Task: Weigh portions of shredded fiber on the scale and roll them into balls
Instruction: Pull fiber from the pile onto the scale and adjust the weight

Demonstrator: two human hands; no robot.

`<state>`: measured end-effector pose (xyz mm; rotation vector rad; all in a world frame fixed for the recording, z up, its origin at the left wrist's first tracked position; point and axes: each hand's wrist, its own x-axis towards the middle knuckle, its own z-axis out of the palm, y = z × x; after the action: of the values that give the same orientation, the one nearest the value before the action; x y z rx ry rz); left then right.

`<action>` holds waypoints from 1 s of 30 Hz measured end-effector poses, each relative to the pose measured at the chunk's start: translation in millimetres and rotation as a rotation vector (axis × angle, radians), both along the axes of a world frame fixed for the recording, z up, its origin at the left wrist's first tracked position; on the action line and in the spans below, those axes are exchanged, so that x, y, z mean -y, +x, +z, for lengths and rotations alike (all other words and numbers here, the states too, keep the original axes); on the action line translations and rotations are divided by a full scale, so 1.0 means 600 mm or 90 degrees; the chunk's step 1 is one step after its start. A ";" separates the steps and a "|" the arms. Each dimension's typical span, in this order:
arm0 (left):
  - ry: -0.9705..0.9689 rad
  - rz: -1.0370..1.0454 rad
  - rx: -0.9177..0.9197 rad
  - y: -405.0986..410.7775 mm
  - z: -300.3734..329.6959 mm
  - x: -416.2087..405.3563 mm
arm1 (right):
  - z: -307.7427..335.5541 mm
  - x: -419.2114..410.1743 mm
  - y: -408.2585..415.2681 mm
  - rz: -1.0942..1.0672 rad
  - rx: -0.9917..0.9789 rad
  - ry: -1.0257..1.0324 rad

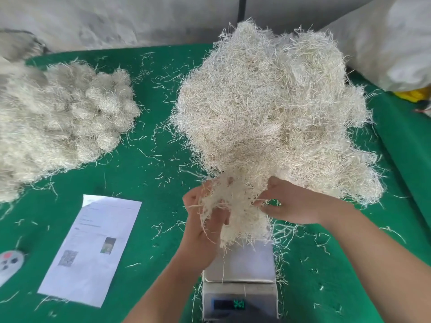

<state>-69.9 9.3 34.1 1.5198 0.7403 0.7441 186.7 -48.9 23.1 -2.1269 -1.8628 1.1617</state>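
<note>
Head view: a tuft of fiber (235,206) is held above the scale (240,283), gripped by the left hand (205,220) and pinched by the right hand (286,203). Behind, a loose fiber heap (275,108) is piled on the green worktop (151,127); rolled balls (70,113) and a printed sheet (93,248) are seen at left.

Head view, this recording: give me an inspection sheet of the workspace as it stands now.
Surface: green cloth, strewn with loose strands.
Job's things: large fiber pile; rolled balls heaped at left; scale, display lit, digits unclear.
Clutter: printed sheet; small remote; yellow item at right edge.
Grippers: left hand and right hand both grip a fiber portion above the scale.
Cables: nothing seen.
Surroundings: white sack; grey backdrop.
</note>
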 end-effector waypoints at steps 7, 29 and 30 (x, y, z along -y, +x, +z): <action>-0.070 -0.014 -0.159 0.029 -0.043 -0.037 | 0.064 0.021 -0.037 -0.211 -0.170 0.181; 0.028 -0.206 -0.426 -0.011 -0.056 -0.023 | -0.104 0.102 -0.134 -0.065 0.105 0.008; 0.007 -0.164 -0.399 -0.020 -0.051 -0.026 | -0.106 0.105 -0.138 -0.084 0.103 0.007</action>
<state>-81.9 25.1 3.3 1.8348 0.9698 0.0653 103.9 -111.6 -40.3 -2.3609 -1.7526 0.9767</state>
